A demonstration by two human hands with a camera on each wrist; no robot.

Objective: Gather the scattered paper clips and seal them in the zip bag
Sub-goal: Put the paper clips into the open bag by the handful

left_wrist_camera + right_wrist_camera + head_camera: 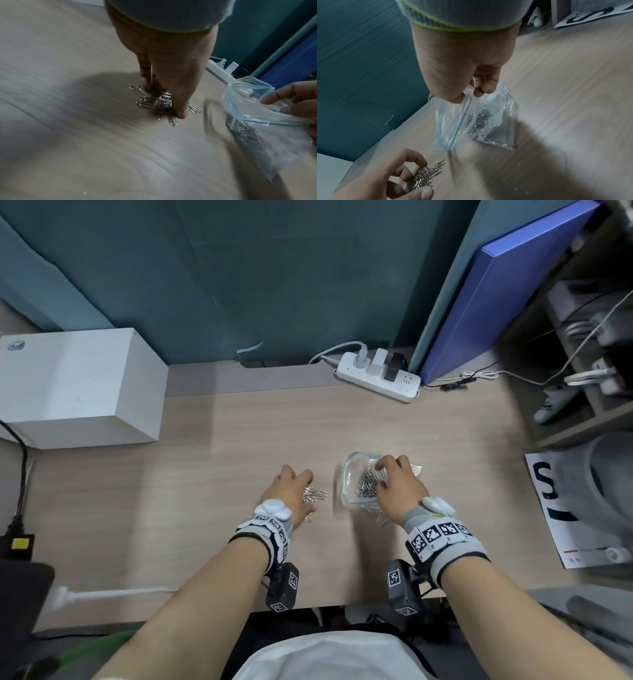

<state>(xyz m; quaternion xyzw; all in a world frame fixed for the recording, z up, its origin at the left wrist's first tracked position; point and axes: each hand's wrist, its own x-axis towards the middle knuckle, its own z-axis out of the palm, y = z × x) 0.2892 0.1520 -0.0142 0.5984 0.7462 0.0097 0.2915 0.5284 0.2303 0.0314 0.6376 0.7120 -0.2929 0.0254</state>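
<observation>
the left hand (pixel 291 494) curled its fingers round a heap of paper clips (pixel 159 104) on the desk (pixel 191 491), toward its near edge, likely bunching them for one lift. just beside, the right hand (pixel 397 487) pinched the zip bag (pixel 359 484) at its rim, mouth propped open toward the heap, some clips already inside.

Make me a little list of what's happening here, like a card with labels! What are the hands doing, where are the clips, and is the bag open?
left hand: fingers gather a pile of paper clips on the desk
right hand: pinches the zip bag by its top edge
bag mouth: open, not sealed
clips in bag: many already inside
behind: white box, power strip
left to do: put in the pile, seal
</observation>
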